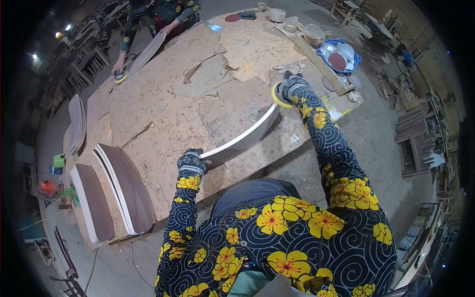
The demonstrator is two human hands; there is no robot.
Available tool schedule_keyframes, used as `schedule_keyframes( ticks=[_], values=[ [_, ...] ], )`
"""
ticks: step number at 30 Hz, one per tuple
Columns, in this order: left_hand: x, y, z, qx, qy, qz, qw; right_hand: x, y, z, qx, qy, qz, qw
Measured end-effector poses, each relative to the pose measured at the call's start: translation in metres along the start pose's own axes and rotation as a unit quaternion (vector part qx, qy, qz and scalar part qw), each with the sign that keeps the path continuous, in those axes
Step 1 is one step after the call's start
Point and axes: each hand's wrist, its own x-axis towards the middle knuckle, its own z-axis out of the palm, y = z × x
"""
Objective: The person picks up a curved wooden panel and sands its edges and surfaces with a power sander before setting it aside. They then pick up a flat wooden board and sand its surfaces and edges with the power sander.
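Observation:
A curved pale wooden panel (pixel 245 138) stands on its edge on the big chipboard worktable (pixel 163 94). My left hand (pixel 192 161), in a dark knitted glove, grips the panel's near end. My right hand (pixel 289 85), also gloved, holds a sander with a yellow disc (pixel 277 95) against the panel's far end. Both my sleeves are dark with yellow flowers.
Stacked curved brown panels (pixel 123 185) lie at the table's near left corner, and more pale ones (pixel 76 123) farther left. Another person (pixel 158 15) sands a panel (pixel 146 52) at the far side. Bowls and a blue basin (pixel 339 54) sit at the far right.

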Motion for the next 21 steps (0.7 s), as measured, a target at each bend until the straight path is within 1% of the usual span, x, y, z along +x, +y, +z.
schedule_keyframes(
  ticks=[1,2,4,5,7,8,9,12,15,16,17,19,20,21],
  values=[
    [-0.001,0.003,-0.003,0.003,-0.004,-0.007,1.0,-0.003,-0.004,0.0,-0.009,-0.016,-0.033,0.999],
    [-0.001,0.004,-0.002,0.002,0.008,-0.007,1.0,0.004,-0.017,0.014,-0.023,-0.04,-0.061,0.997],
    [-0.001,0.002,0.003,0.0,0.033,-0.003,0.999,0.01,-0.045,0.067,-0.119,-0.01,-0.206,0.971],
    [-0.002,0.003,0.003,0.002,0.032,-0.01,0.999,0.0,-0.064,0.097,-0.197,0.047,-0.319,0.926],
    [-0.002,0.008,0.0,0.008,0.031,-0.022,0.999,-0.042,-0.119,0.097,-0.023,0.027,-0.312,0.949],
    [0.001,0.003,0.007,0.002,0.035,-0.033,0.999,-0.072,-0.13,0.084,0.0,0.042,-0.324,0.945],
    [0.002,0.013,-0.006,0.021,-0.027,-0.055,0.998,-0.09,-0.132,0.069,0.023,0.056,-0.337,0.94],
    [0.003,0.004,0.009,0.038,0.011,-0.04,0.998,-0.078,-0.111,0.048,0.079,0.053,-0.335,0.937],
    [0.005,0.015,-0.002,0.052,-0.03,-0.069,0.996,-0.017,-0.054,0.06,0.073,0.037,-0.226,0.971],
    [0.007,0.014,-0.002,0.063,-0.032,-0.072,0.995,-0.016,-0.035,0.034,0.063,0.014,-0.172,0.983],
    [0.007,0.013,0.0,0.057,-0.013,-0.07,0.996,-0.017,-0.018,0.004,0.054,-0.008,-0.117,0.992],
    [0.003,0.01,0.002,0.048,0.028,-0.066,0.996,-0.002,0.013,-0.022,0.088,-0.04,-0.038,0.995],
    [0.003,0.007,0.005,0.031,0.039,-0.069,0.996,0.017,0.04,-0.011,0.132,-0.06,-0.044,0.988],
    [0.007,0.003,0.006,0.055,0.016,-0.057,0.997,0.043,0.072,0.013,0.173,-0.08,-0.051,0.98]
  ],
)
